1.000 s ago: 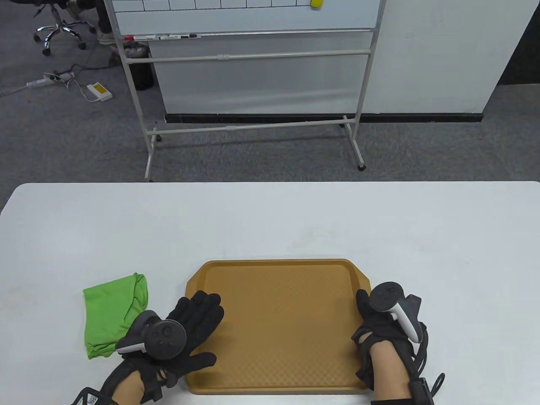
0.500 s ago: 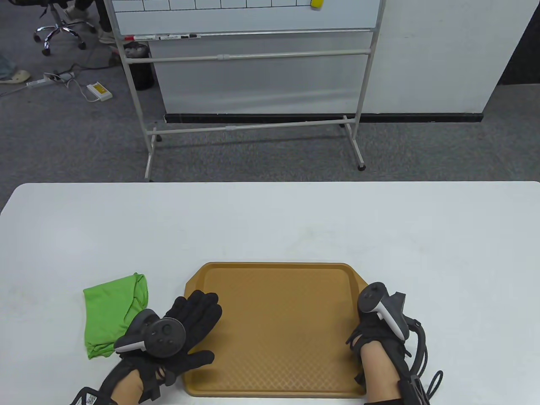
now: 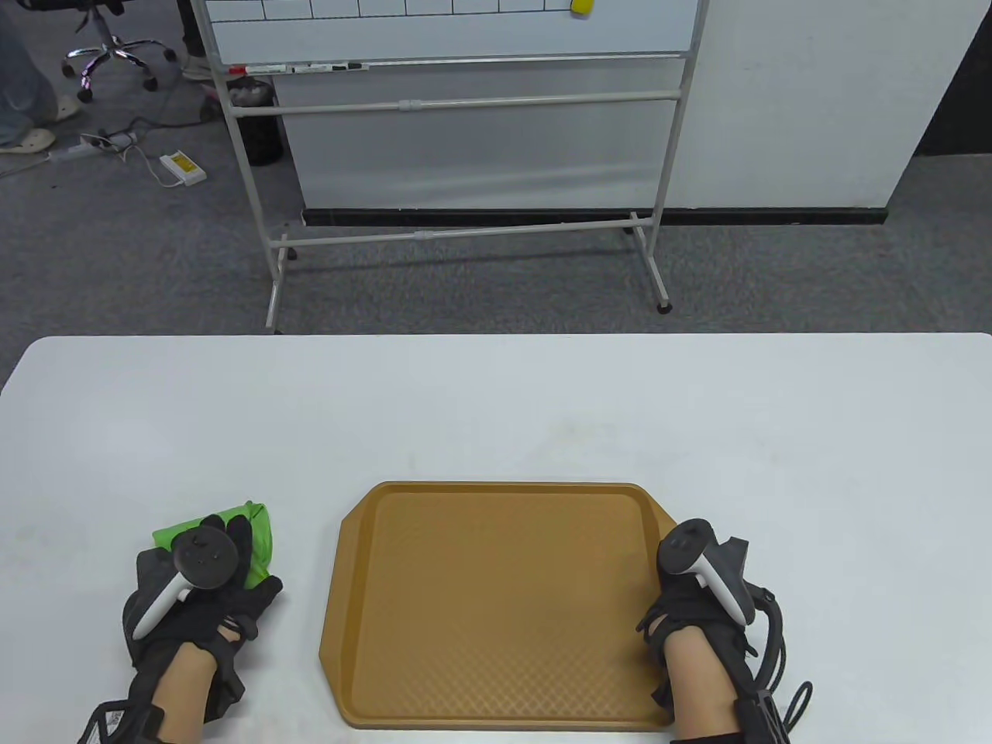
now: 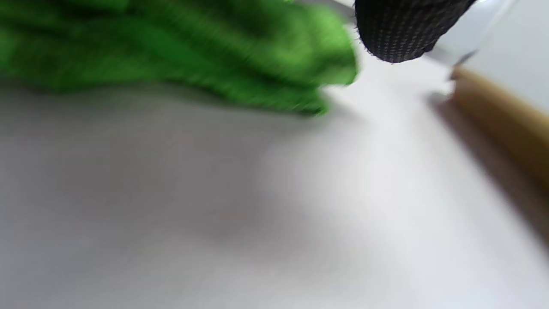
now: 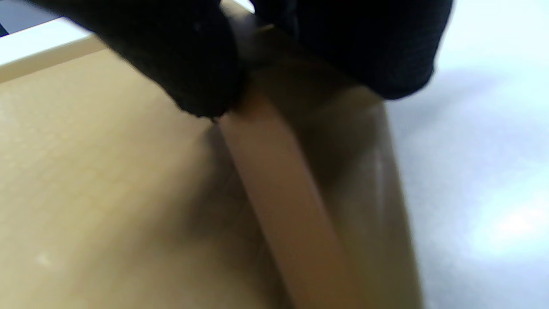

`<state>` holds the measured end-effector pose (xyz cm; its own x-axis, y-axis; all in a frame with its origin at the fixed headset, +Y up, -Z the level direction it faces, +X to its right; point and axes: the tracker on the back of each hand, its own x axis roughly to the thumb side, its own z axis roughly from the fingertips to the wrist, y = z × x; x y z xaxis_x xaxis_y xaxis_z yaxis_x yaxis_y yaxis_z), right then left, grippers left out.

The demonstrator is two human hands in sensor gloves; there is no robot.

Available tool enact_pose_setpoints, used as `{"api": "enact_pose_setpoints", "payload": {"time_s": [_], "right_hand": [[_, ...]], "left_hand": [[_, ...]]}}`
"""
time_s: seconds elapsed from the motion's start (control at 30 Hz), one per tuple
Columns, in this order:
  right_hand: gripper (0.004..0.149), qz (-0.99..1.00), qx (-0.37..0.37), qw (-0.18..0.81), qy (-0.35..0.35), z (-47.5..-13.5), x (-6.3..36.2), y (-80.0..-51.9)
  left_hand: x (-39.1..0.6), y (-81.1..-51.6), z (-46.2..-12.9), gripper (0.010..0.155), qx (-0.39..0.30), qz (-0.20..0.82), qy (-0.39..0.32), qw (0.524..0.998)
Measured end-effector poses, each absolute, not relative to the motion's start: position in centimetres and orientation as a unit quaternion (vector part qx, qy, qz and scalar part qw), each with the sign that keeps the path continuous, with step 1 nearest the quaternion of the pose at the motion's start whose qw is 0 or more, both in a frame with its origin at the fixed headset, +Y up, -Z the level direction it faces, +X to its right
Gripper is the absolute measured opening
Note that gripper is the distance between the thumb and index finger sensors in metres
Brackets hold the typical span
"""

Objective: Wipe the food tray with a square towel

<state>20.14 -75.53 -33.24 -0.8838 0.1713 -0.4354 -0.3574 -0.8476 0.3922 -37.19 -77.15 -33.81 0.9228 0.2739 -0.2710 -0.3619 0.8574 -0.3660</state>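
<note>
The brown food tray [image 3: 504, 604] lies at the table's near edge, slightly skewed. The green towel [image 3: 262, 541] lies crumpled to its left. My left hand [image 3: 242, 564] rests over the towel with fingers spread and covers most of it. In the blurred left wrist view the towel [image 4: 180, 47] lies on the table, one fingertip [image 4: 407, 30] hangs beside it, and the tray's edge [image 4: 506, 124] is at the right. My right hand [image 3: 668, 577] grips the tray's right rim; in the right wrist view the thumb [image 5: 188, 73] is inside the rim [image 5: 283, 193] and the fingers [image 5: 364, 43] outside.
The white table [image 3: 496, 403] stretches wide behind the tray. Beyond its far edge stand a whiteboard on a frame [image 3: 449, 116], grey carpet and an office chair [image 3: 108, 46].
My left hand has moved left off the tray and onto the green towel. The tray's near left corner has shifted a little left. My right hand has kept its hold on the rim.
</note>
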Motion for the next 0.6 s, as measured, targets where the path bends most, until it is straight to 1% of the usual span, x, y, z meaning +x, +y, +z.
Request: {"api": "enact_pose_setpoints", "payload": {"time_s": [0.07,0.13,0.17,0.33,0.4,0.5,0.53,0.6], "right_hand": [[0.085,0.941,-0.195,0.143,0.238,-33.2,20.2,-75.6],[0.084,0.94,-0.194,0.146,0.238,-33.2,20.3,-75.6],[0.084,0.94,-0.194,0.147,0.239,-33.2,20.3,-75.6],[0.084,0.94,-0.192,0.146,0.24,-33.2,20.3,-75.5],[0.084,0.94,-0.193,0.145,0.241,-33.3,20.3,-75.5],[0.083,0.94,-0.194,0.145,0.241,-33.2,20.3,-75.5],[0.083,0.94,-0.194,0.145,0.241,-33.2,20.3,-75.5],[0.083,0.939,-0.195,0.146,0.241,-33.2,20.3,-75.5]], "left_hand": [[-37.4,-77.8,-33.9,0.093,-0.232,0.152,0.136,0.951],[-37.4,-78.4,-34.1,0.093,-0.251,0.143,0.137,0.947],[-37.4,-78.4,-34.2,0.091,-0.255,0.156,0.137,0.944],[-37.6,-77.5,-34.3,0.083,-0.209,0.127,0.154,0.957],[-37.7,-76.8,-34.4,0.079,-0.166,0.109,0.161,0.967],[-37.7,-76.1,-34.5,0.074,-0.144,0.077,0.151,0.975],[-37.8,-76.0,-34.5,0.072,-0.138,0.076,0.149,0.976],[-37.8,-75.4,-34.3,0.07,-0.122,0.106,0.145,0.976]]}}
